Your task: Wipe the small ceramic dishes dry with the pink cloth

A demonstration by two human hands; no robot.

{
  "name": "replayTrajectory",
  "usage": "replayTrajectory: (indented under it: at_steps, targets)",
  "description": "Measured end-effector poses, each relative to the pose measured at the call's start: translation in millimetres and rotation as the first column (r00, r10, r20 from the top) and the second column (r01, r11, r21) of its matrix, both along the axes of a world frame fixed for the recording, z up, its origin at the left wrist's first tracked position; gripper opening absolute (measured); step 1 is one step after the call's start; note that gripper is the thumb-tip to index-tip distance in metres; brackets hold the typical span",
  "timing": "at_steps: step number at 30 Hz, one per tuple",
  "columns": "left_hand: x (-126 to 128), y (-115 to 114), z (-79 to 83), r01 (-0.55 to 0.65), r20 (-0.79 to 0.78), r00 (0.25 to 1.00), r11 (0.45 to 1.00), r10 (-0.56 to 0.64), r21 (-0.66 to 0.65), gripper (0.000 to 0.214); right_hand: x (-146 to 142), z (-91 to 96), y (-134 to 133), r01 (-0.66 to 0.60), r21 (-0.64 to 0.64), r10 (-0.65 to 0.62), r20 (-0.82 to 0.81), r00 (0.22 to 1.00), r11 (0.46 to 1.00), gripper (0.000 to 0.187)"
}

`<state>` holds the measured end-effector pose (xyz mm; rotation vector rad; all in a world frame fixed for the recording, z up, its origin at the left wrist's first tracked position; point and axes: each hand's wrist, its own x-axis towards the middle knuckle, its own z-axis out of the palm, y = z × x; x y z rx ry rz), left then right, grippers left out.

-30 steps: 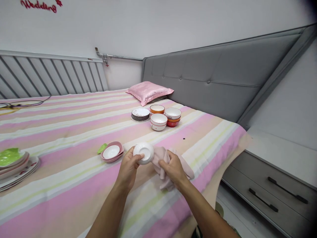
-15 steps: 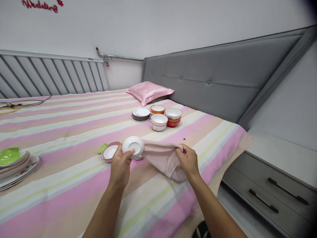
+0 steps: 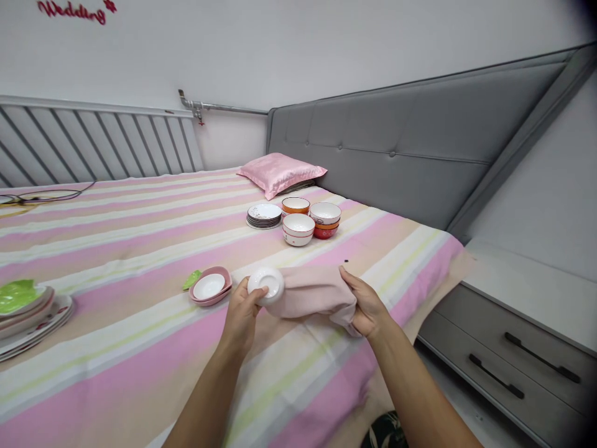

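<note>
My left hand (image 3: 245,311) grips a small white dish (image 3: 267,285), its underside and foot ring turned towards me, thumb pressed on the base. A pale pink cloth (image 3: 312,292) stretches from behind the dish to my right hand (image 3: 366,302), whose fingers are closed on its far end. Both hands are raised over the striped bedspread (image 3: 153,367). Just left of my left hand lie pink dishes (image 3: 227,277) with a small white bowl (image 3: 208,287) in the top one. A green leaf-shaped dish (image 3: 191,279) sits beside them.
Farther back stand stacked bowls (image 3: 298,227) and a pile of small plates (image 3: 264,213), with a pink pillow (image 3: 280,171) behind. More plates (image 3: 60,311) are stacked at the left. The grey headboard (image 3: 373,137) and a drawer cabinet (image 3: 513,323) border the right side.
The dish has moved right and slightly down in my left hand, away from the pink dishes. My right hand has turned and lowered a little, and the cloth is now bunched closer behind the dish.
</note>
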<state>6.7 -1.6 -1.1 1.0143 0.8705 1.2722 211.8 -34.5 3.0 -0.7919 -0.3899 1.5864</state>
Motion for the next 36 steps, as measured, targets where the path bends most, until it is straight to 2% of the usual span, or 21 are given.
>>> replayTrajectory:
  at_steps: [3,6,8,10,12,13,14,15,17,18,19,21,23,27,29,32,36]
  targets:
    - [0.3,-0.1,0.7,-0.007,0.000,1.000,1.000,0.007,0.005,0.024,1.5,-1.7,2.7,0.019,-0.039,-0.019,-0.003,1.000,0.999,0.019]
    - [-0.2,-0.3,1.7,0.009,-0.003,1.000,1.000,-0.009,-0.014,0.028,9.1,-5.8,9.2,0.223,-0.044,-0.225,-0.032,0.974,0.974,0.015]
    - [-0.7,-0.6,2.2,0.026,0.005,1.000,0.999,-0.026,-0.029,0.029,19.0,-8.5,13.6,0.426,0.013,-0.425,-0.044,0.904,0.905,0.014]
    - [-1.2,-1.1,2.5,0.053,0.017,0.998,0.998,-0.053,-0.046,0.029,30.5,-11.8,17.0,0.598,0.090,-0.600,-0.004,0.800,0.796,0.015]
    - [-1.5,-1.8,2.4,0.096,0.023,0.995,0.994,-0.095,-0.055,0.028,39.4,-16.2,19.0,0.719,0.156,-0.735,0.116,0.668,0.678,0.018]
    - [-1.6,-2.2,2.2,0.124,0.020,0.992,0.991,-0.123,-0.055,0.027,41.5,-18.8,19.6,0.742,0.185,-0.764,0.211,0.610,0.644,0.020]
    - [-1.5,-2.7,2.0,0.154,0.012,0.988,0.987,-0.153,-0.054,0.026,41.5,-21.5,19.8,0.726,0.218,-0.750,0.319,0.579,0.652,0.023]
    - [-1.3,-3.3,1.8,0.182,-0.001,0.983,0.982,-0.183,-0.054,0.024,39.2,-23.8,19.6,0.670,0.250,-0.700,0.430,0.570,0.699,0.025]
    - [-0.6,-4.5,1.4,0.229,-0.041,0.972,0.972,-0.232,-0.055,0.023,28.3,-26.6,17.9,0.420,0.273,-0.492,0.622,0.609,0.865,0.027]
    - [-0.2,-5.1,1.2,0.246,-0.067,0.966,0.968,-0.249,-0.057,0.024,20.3,-26.6,16.4,0.271,0.272,-0.384,0.677,0.628,0.923,0.029]
    - [0.3,-5.6,1.1,0.259,-0.094,0.960,0.964,-0.264,-0.059,0.025,11.5,-25.6,14.5,0.158,0.271,-0.308,0.709,0.635,0.949,0.033]
    - [1.5,-6.7,0.9,0.287,-0.140,0.946,0.956,-0.293,-0.058,0.026,-6.2,-21.0,10.0,0.013,0.277,-0.209,0.693,0.690,0.961,0.037]
    - [2.8,-7.8,0.5,0.327,-0.167,0.928,0.943,-0.332,-0.057,0.025,-21.1,-15.3,5.0,-0.076,0.310,-0.150,0.644,0.750,0.948,0.036]
    - [5.3,-10.2,0.2,0.398,-0.155,0.903,0.916,-0.402,-0.053,0.028,-36.6,-8.3,-3.0,-0.162,0.370,-0.130,0.648,0.750,0.915,0.035]
    - [5.8,-11.2,0.5,0.405,-0.139,0.902,0.913,-0.408,-0.049,0.029,-38.9,-8.2,-4.9,-0.198,0.376,-0.085,0.618,0.782,0.905,0.039]
    - [5.1,-11.8,1.5,0.407,-0.136,0.902,0.912,-0.409,-0.045,0.028,-39.7,-10.7,-4.4,-0.196,0.342,-0.035,0.566,0.824,0.919,0.044]
    - [3.3,-11.2,2.4,0.402,-0.139,0.903,0.914,-0.406,-0.051,0.028,-39.7,-15.2,-0.6,-0.132,0.327,-0.068,0.533,0.843,0.936,0.028]
